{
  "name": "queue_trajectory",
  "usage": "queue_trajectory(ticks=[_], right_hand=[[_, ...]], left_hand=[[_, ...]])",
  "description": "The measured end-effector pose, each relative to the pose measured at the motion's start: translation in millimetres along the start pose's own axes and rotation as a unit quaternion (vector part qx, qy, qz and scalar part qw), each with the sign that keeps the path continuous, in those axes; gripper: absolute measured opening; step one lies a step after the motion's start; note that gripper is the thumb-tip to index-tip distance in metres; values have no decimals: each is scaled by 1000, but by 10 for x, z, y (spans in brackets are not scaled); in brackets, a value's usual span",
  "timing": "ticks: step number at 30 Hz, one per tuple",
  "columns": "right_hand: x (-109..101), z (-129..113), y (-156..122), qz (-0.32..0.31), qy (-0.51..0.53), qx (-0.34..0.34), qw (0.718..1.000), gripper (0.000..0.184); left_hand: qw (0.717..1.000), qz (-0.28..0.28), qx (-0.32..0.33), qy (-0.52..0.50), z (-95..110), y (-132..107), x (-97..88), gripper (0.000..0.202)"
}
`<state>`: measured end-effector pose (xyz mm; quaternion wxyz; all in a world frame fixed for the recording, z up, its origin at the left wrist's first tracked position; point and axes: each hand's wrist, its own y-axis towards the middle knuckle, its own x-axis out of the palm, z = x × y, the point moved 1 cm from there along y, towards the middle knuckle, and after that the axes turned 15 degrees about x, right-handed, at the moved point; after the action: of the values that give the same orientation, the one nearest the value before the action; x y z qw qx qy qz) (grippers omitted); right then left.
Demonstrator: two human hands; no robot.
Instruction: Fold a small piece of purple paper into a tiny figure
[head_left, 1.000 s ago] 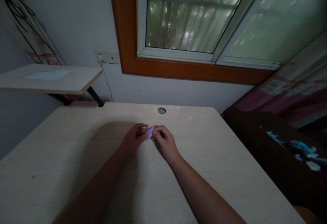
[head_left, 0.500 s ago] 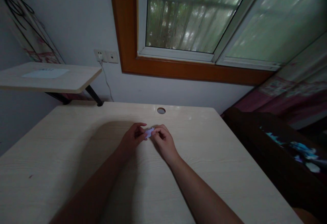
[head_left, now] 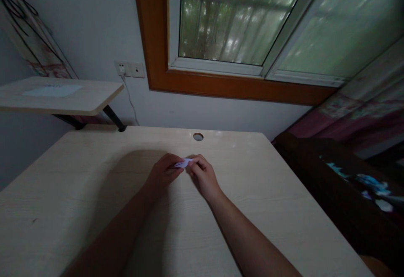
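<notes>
A small piece of pale purple folded paper [head_left: 183, 163] spans the gap between my two hands, over the far middle part of the desk [head_left: 252, 226]. My left hand [head_left: 163, 171] pinches its left end, with the thumb below and the forefinger along the top. At the right end, my right hand [head_left: 202, 174] grips it between thumb and curled fingers. The fingers cover both ends of the paper, so its full shape is hidden.
A raised shelf [head_left: 104, 100] with a white sheet [head_left: 52, 90] on it stands at the back left. Near the back edge is a round cable hole [head_left: 198, 137]. Beyond are a wall socket [head_left: 122, 68] and a window [head_left: 221, 28]. Dark furniture [head_left: 315, 176] borders the right.
My left forefinger and thumb have closed onto the paper's left end; before, the forefinger was lifted away from it. The paper now looks flatter. My right hand stays on its end.
</notes>
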<state>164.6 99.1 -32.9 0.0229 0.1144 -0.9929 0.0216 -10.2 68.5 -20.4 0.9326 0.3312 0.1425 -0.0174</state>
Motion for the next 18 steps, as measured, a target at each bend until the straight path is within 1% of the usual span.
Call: queue_trajectory(ticks=[2,5,9,18], right_hand=[[-1,-5,-3,-14,11,2,1000,20],[1,-18,-4,-31,18,2,999,19],[9,-38,-1,-41,28,8,999,19],[9,-36,-21,-44,39,19,998,16]], left_hand=[[1000,1,-6,3,8,0,-10,18],[999,6,-34,-9,-15,-18,-19,17],[998,15,-60,-34,-59,-49,-20,19],[997,22,-71,-33,-15,-37,-34,18]])
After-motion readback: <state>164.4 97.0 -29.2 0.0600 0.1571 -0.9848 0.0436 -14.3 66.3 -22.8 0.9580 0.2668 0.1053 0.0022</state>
